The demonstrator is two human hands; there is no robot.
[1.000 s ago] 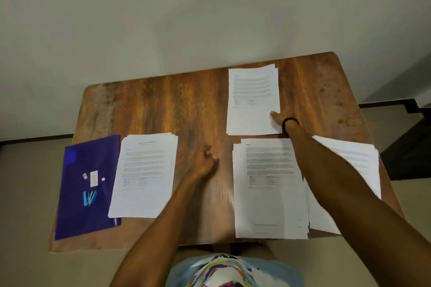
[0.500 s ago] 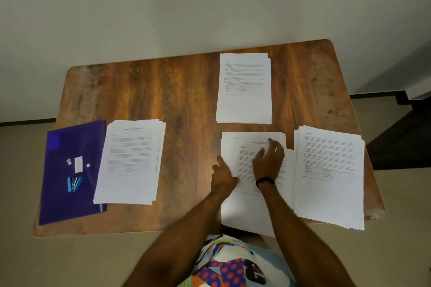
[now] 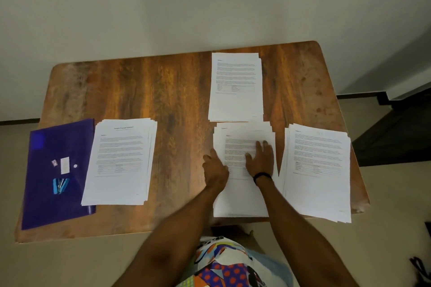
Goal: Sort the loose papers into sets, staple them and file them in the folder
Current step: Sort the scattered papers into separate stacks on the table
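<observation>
Hands are working the middle stack [image 3: 240, 198] on the desk [image 3: 177, 100]
The right hand [image 3: 260, 161] is lying flat, grip released; the left hand [image 3: 214, 169] is touching its edge, grip unclear

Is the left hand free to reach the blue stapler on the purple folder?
Probably yes. The left hand looks empty, resting at the middle stack edge; only the flat left stack lies between it and the stapler on the folder.
</observation>
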